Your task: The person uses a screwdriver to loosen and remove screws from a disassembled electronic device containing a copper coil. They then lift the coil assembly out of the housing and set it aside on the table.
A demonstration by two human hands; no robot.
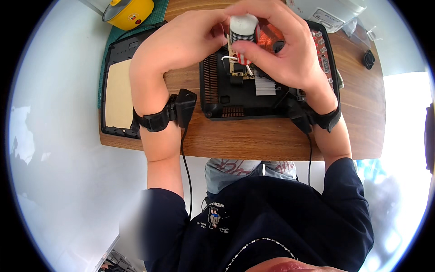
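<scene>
My right hand [290, 50] is closed around a small cylindrical container [244, 26] with a white top, a black-and-white patterned band and red-and-white sides. The container is held above an opened black appliance housing [253, 111]. Beside it, my left hand [206, 34] has its fingers bent together; what they pinch, if anything, cannot be made out. In the housing are a copper coil [270, 38], partly covered by my right hand, and a circuit board [236, 72] with white wires. A pale finned metal block [265, 86] sits next to the board. A red board [322, 52] with a small display lies along the right side.
A black-framed panel with a beige sheet [118, 95] lies at left, partly on a green mat [103, 68]. A yellow pot [129, 13] and a grey-white appliance [328, 13] stand at the back. A small black object [368, 59] rests at right on the wooden table [253, 140].
</scene>
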